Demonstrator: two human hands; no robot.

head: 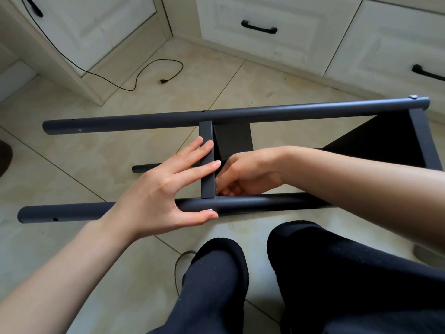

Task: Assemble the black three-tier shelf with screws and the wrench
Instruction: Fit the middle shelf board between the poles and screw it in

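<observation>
The black shelf frame lies on its side on the floor. Its far pole (154,118) and near pole (67,212) run left to right. A middle tier (206,131) stands between them and an end tier (385,138) sits at the right. My left hand (166,189) presses straight fingers on the middle tier's edge, with the thumb under the near pole beside a silver screw (210,209). My right hand (243,174) reaches behind that tier with curled fingers; what they hold is hidden. Another screw head (245,96) shows at the far pole's right end.
White cabinets with black handles (258,27) line the back wall. A black cable with a plug (163,81) trails over the beige tiles. A third pole's end (142,168) shows low between the two poles. My legs in black trousers (313,273) are at the bottom.
</observation>
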